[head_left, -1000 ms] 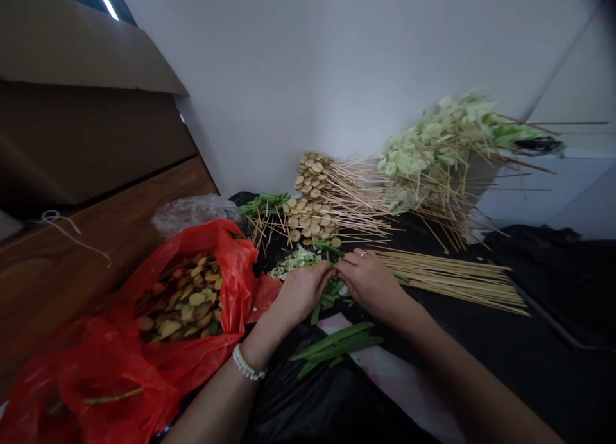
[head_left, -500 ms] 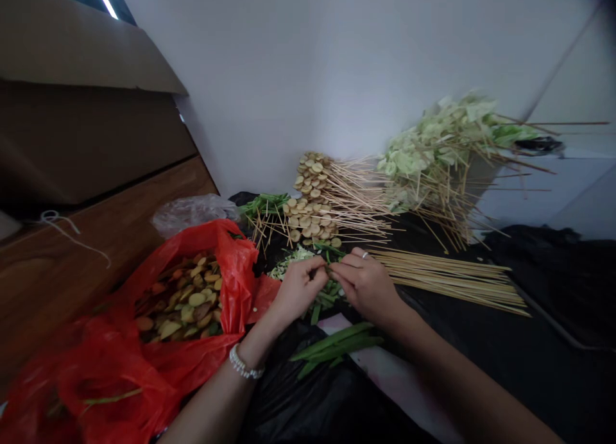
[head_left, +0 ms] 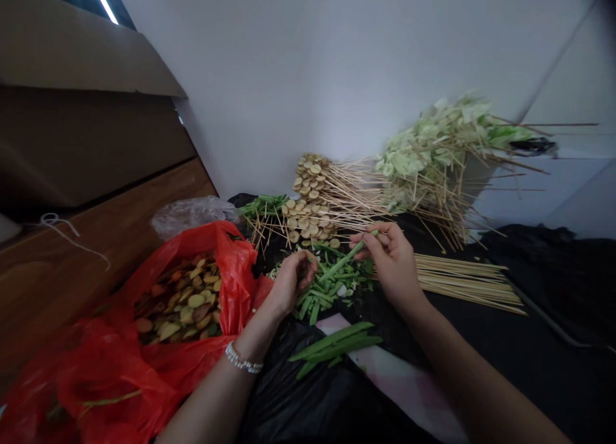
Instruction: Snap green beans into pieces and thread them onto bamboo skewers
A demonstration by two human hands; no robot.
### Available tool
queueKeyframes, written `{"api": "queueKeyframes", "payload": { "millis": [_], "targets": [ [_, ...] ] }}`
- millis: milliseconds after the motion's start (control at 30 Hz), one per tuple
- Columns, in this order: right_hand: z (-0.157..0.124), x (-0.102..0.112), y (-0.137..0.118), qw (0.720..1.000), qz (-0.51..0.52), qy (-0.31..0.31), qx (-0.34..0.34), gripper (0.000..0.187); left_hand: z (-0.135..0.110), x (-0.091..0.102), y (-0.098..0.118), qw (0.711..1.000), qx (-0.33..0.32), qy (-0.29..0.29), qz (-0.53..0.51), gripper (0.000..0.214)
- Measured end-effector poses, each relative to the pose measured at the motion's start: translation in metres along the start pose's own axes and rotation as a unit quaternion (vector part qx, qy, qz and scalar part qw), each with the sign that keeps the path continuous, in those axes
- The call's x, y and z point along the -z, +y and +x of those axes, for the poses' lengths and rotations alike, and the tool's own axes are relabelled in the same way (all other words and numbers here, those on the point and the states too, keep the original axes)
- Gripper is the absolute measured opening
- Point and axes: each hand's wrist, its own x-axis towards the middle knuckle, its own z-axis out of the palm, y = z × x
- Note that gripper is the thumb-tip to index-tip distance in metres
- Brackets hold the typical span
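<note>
My right hand point(head_left: 394, 258) pinches a long green bean point(head_left: 349, 258) near its upper end, and the bean slants down to the left. Close to the bean's lower end is my left hand point(head_left: 292, 280), its fingers loosely curled and apart, with nothing seen in them. Beneath both hands lies a pile of cut green bean pieces point(head_left: 327, 287) with pale trimmings. Several whole green beans point(head_left: 337, 346) rest nearer to me on black plastic point(head_left: 308, 399).
A red plastic bag point(head_left: 231, 258) of sliced vegetables point(head_left: 192, 299) stands at left. Behind are skewered potato slices point(head_left: 310, 219), skewered green beans point(head_left: 264, 205) and skewered leafy greens point(head_left: 428, 142) by the wall. Bare skewers point(head_left: 466, 277) lie at right.
My hands, together over the pile before, have come apart. The right hand has moved up and right with the bean; the left has shifted slightly left and its fingers have loosened.
</note>
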Motion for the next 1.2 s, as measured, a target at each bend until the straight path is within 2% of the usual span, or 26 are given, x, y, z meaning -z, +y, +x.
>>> {"api": "queueKeyframes", "payload": {
  "millis": [67, 133, 233, 300, 333, 367, 400, 467, 500, 567, 633, 800, 867, 967, 1067, 1133, 1200],
  "targets": [
    [0.000, 0.000, -0.001, 1.000, -0.005, 0.011, 0.007, 0.024, -0.002, -0.001, -0.001, 0.997, -0.016, 0.011, 0.069, 0.045],
    [0.001, 0.001, -0.001, 0.999, -0.012, 0.026, 0.016, 0.023, -0.004, -0.002, -0.002, 0.986, -0.053, 0.007, 0.155, 0.046],
    [0.003, 0.003, 0.000, 0.998, -0.046, 0.037, 0.036, 0.018, -0.006, -0.001, -0.002, 0.956, -0.107, -0.048, 0.269, 0.041],
    [0.002, 0.005, -0.001, 0.985, -0.134, 0.050, 0.100, 0.014, -0.007, 0.000, -0.001, 0.932, -0.141, -0.062, 0.329, 0.039],
    [0.000, 0.005, -0.002, 0.965, -0.205, 0.059, 0.155, 0.014, -0.007, 0.000, -0.001, 0.921, -0.156, -0.055, 0.353, 0.038],
    [-0.002, 0.005, -0.003, 0.930, -0.286, 0.063, 0.220, 0.016, -0.007, 0.000, -0.001, 0.912, -0.169, -0.042, 0.372, 0.036],
    [-0.004, 0.005, -0.004, 0.884, -0.367, 0.058, 0.285, 0.020, -0.008, 0.000, -0.001, 0.904, -0.178, -0.028, 0.388, 0.035],
    [-0.010, 0.003, -0.005, 0.784, -0.490, -0.001, 0.382, 0.025, -0.008, -0.001, 0.000, 0.890, -0.189, -0.008, 0.415, 0.034],
    [-0.013, 0.001, -0.004, 0.746, -0.526, -0.049, 0.407, 0.024, -0.009, -0.001, 0.000, 0.884, -0.195, 0.000, 0.425, 0.035],
    [-0.016, -0.003, 0.000, 0.700, -0.563, -0.142, 0.416, 0.019, -0.009, -0.002, -0.001, 0.874, -0.208, 0.012, 0.440, 0.035],
    [-0.018, -0.005, 0.005, 0.687, -0.578, -0.201, 0.392, 0.016, -0.009, -0.002, -0.002, 0.864, -0.219, 0.013, 0.452, 0.035],
    [-0.016, -0.003, 0.008, 0.697, -0.587, -0.248, 0.329, 0.016, -0.009, 0.002, -0.003, 0.840, -0.234, -0.025, 0.489, 0.033],
    [-0.016, -0.002, 0.007, 0.714, -0.568, -0.268, 0.308, 0.021, -0.008, 0.002, -0.001, 0.849, -0.226, -0.046, 0.475, 0.035],
    [-0.018, -0.003, 0.007, 0.772, -0.503, -0.267, 0.283, 0.022, -0.008, 0.002, 0.002, 0.909, -0.183, -0.070, 0.367, 0.036],
    [-0.024, -0.009, 0.008, 0.852, -0.412, -0.210, 0.247, 0.020, -0.009, -0.002, 0.002, 0.972, -0.117, -0.070, 0.193, 0.037],
    [-0.027, -0.014, 0.008, 0.900, -0.348, -0.164, 0.205, 0.018, -0.010, -0.005, 0.001, 0.992, -0.072, -0.060, 0.083, 0.038],
    [-0.028, -0.018, 0.008, 0.940, -0.281, -0.118, 0.152, 0.015, -0.010, -0.008, 0.001, 0.998, -0.036, -0.053, -0.007, 0.037]
  ]
}}
